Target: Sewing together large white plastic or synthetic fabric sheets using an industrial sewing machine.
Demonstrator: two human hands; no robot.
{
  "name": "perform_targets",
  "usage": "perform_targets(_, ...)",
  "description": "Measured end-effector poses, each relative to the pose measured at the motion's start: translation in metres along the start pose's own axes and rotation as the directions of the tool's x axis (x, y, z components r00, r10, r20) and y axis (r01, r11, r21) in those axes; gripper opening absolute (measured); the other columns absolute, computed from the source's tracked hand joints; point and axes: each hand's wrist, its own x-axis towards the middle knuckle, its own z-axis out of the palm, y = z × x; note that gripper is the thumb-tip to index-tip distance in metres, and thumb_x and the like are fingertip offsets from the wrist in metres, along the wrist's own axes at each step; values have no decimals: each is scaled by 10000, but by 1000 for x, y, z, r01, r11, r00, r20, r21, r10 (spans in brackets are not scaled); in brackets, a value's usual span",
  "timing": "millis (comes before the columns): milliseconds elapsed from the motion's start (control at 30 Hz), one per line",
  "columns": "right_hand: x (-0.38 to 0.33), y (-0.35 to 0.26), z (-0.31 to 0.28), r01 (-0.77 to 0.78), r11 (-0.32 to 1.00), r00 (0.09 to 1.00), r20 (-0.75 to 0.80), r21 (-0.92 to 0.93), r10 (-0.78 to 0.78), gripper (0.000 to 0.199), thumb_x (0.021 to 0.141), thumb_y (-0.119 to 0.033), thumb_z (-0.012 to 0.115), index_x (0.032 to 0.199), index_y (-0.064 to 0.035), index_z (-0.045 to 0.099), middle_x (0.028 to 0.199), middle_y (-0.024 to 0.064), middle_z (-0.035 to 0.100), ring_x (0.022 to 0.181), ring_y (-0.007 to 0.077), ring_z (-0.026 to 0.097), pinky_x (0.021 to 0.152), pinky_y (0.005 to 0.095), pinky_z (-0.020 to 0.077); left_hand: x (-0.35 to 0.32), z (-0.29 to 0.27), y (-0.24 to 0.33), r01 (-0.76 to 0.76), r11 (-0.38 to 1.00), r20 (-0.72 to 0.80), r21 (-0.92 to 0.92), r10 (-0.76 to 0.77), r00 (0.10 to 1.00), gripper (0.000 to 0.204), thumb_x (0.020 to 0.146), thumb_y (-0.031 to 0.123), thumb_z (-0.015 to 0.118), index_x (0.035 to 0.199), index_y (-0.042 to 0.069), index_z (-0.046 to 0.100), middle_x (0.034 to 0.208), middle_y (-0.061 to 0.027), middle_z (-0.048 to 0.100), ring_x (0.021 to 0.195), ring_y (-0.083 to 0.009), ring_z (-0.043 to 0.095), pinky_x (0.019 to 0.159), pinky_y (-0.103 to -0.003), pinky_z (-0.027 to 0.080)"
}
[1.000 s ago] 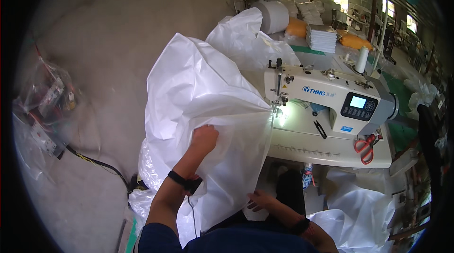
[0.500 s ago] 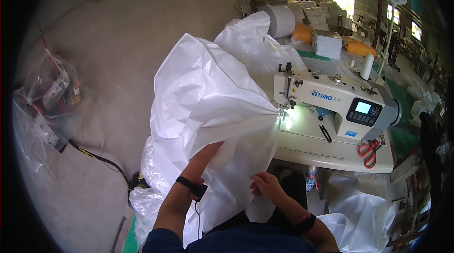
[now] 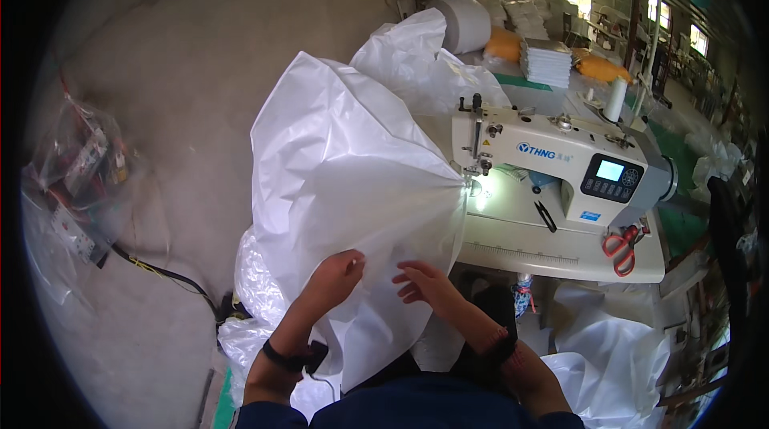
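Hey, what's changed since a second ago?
Your right hand has moved forward and your left hand back toward you, so they're closer together over the white sheet; any letting go is unclear. The sheet still reaches the sewing machine; the red-handled scissors haven't moved.

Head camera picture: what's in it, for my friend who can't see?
A person's left hand and right hand are over a crumpled white sheet that reaches the needle end of a white sewing machine. Black snips and red-handled scissors lie on its table.
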Motion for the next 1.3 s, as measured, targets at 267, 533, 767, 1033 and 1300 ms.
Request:
perform_targets(267,73,86,39,637,123,745,566,-761,-353,398,873,-152,485,1254,-38,475,964,129,640,856,289,611,802,404,465,-56,-20,52,493,687,568,-534,-141,811,217,882,142,598,1079,52,581,631,7,566,510,-52,502,432,-214,392)
perform_targets(533,63,126,21,500,67,860,486,-863,-155,460,863,-128,493,1307,-27,420,1114,141,581,988,282,571,862,388,439,-103,60,38,645,473,660,-600,-162,734,206,911,147,514,1002,-27,576,675,-74,586,556,-170,592,562,-287,491)
perform_targets(767,24,140,-32,387,-23,921,385,-922,66,512,857,-110,498,1346,-19,380,1226,151,537,1088,276,541,907,375,420,-116,65,1,581,286,532,-762,-236,813,212,881,153,559,948,-47,577,681,-77,583,558,-175,584,551,-298,486)
perform_targets(1033,-11,21,20,-78,935,894,439,346,-88,640,891,-175,533,1432,-63,209,1202,153,548,1077,221,553,798,342,481,-88,81,86,323,700,715,-637,380,586,279,869,154,587,1097,-8,576,994,-112,620,932,-187,587,829,-308,451)
perform_targets(1300,-41,-93,99,2,955,798,575,295,-180,419,928,-269,516,1295,-72,464,707,-17,497,514,62,430,442,200,340,-67,152,-1,-185,845,217,-502,330,919,233,877,113,522,1090,45,585,1008,-80,598,942,-179,578,818,-294,451)
